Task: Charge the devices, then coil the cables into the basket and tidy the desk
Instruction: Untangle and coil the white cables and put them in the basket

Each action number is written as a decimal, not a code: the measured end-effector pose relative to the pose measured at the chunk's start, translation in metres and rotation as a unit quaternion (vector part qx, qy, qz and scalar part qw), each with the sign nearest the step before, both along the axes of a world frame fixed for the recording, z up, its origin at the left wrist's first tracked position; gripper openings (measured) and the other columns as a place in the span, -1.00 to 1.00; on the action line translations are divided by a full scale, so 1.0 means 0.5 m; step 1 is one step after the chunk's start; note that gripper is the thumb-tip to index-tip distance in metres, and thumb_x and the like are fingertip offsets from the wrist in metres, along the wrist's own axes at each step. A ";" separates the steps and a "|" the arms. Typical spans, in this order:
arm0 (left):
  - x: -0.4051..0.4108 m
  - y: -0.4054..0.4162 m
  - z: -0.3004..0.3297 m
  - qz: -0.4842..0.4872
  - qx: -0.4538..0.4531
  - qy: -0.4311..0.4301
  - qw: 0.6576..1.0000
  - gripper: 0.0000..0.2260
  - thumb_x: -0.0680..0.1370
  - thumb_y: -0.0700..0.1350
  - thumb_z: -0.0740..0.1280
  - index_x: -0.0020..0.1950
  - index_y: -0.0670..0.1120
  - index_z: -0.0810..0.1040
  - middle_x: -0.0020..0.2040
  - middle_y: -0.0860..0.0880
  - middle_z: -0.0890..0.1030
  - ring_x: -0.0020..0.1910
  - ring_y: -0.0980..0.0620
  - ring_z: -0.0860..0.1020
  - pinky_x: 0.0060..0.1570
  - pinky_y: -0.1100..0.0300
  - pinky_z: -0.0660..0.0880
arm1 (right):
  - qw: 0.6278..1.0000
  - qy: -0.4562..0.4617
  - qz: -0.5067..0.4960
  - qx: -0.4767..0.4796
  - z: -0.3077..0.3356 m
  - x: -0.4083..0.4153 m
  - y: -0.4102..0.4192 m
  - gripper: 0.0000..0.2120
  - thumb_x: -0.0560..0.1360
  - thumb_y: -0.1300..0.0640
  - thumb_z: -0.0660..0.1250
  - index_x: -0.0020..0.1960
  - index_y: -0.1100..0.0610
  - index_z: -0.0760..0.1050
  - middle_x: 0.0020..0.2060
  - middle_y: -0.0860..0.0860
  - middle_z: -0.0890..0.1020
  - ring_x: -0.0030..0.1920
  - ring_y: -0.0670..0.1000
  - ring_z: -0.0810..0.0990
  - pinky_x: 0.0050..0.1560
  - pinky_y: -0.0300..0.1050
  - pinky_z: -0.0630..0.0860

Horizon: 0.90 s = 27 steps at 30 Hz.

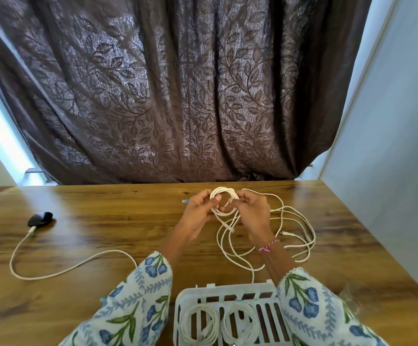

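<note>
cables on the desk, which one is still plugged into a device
The white cable on the left: its end sits in the black device. The cable both hands are coiling and the coils in the basket connect to nothing.

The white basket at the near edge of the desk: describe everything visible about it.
The white basket looks like moulded plastic, with rounded corners and a slotted floor and walls. It sits upright on the wooden desk at the near edge, between the person's floral sleeves; its right side is hidden behind the right sleeve and its near part is cut off by the frame. Two coiled white cables lie flat inside, side by side. A loose white cable runs up to its far rim; contact is unclear.
</note>
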State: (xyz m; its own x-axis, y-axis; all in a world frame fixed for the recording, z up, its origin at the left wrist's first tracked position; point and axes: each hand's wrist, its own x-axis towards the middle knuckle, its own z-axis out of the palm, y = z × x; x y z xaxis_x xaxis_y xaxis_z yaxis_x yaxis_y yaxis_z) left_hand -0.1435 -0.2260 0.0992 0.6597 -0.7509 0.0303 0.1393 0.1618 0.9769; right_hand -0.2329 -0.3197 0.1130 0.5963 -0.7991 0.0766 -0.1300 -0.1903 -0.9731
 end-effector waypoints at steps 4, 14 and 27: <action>0.014 0.011 -0.010 0.034 0.008 -0.035 0.999 -0.90 0.54 -0.28 0.29 0.00 -0.17 0.58 -0.16 -0.06 0.65 -0.22 0.08 0.62 -0.19 0.17 0.62 | 0.987 -0.043 0.131 0.080 0.019 -0.013 0.001 -0.91 0.45 0.25 0.36 -0.14 0.11 0.62 -0.26 -0.02 0.68 -0.22 -0.12 0.62 -0.12 -0.28 0.50; -0.004 -0.008 -0.010 0.057 0.031 -0.123 0.990 -0.85 0.53 -0.29 0.31 -0.10 -0.07 0.62 -0.26 0.09 0.65 -0.24 0.12 0.58 -0.17 0.15 0.52 | 0.872 -0.167 0.153 0.435 -0.007 -0.009 0.001 -0.78 0.46 0.23 0.10 -0.16 0.24 0.51 -0.64 -0.06 0.38 -0.39 -0.03 0.52 -0.17 -0.15 0.37; -0.014 0.000 0.004 0.062 0.019 0.013 0.998 -0.90 0.55 -0.27 0.28 -0.13 -0.17 0.57 -0.43 0.03 0.62 -0.38 0.09 0.62 -0.31 0.21 0.56 | 0.977 0.073 0.185 0.071 0.009 -0.044 -0.044 -0.91 0.44 0.19 0.41 -0.21 0.10 0.52 -0.31 0.00 0.56 -0.35 -0.11 0.49 -0.29 -0.25 0.46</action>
